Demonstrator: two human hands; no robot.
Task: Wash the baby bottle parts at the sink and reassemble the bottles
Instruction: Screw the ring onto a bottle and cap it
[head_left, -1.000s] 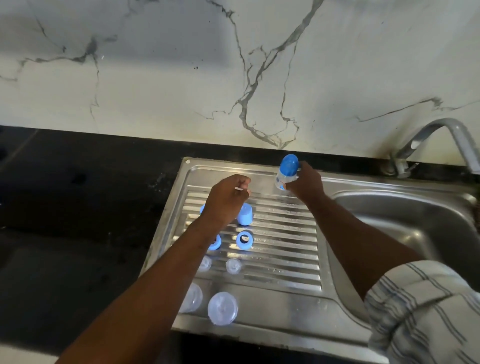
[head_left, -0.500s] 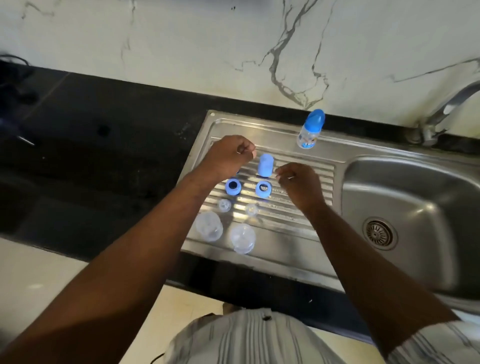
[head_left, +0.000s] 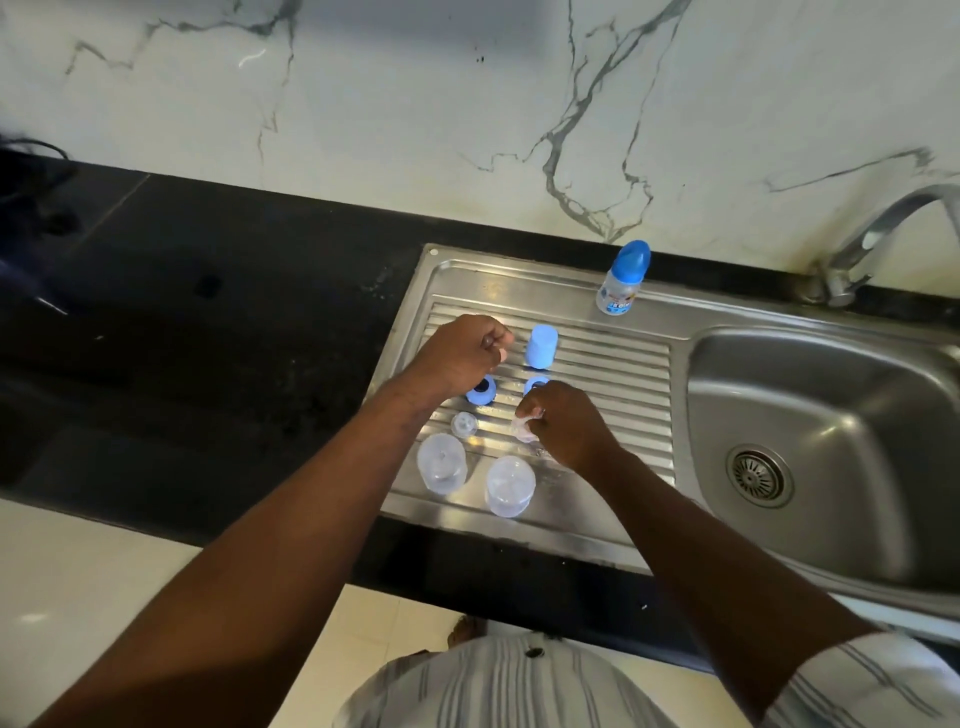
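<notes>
Bare drainboard ribs (head_left: 613, 384) between blue cap (head_left: 542, 346) and basin (head_left: 831, 395)

Dim, bluish light; soft glare patches on the ribbed stainless steel draining board (head_left: 613, 374); wide-angle bending at edges

An assembled bottle (head_left: 622, 280) stands at the back of the drainboard (head_left: 613, 374), left of the basin (head_left: 831, 395). A cap (head_left: 542, 345) lies before it, two bottle bodies (head_left: 441, 462) (head_left: 510, 486) at the front edge.
</notes>
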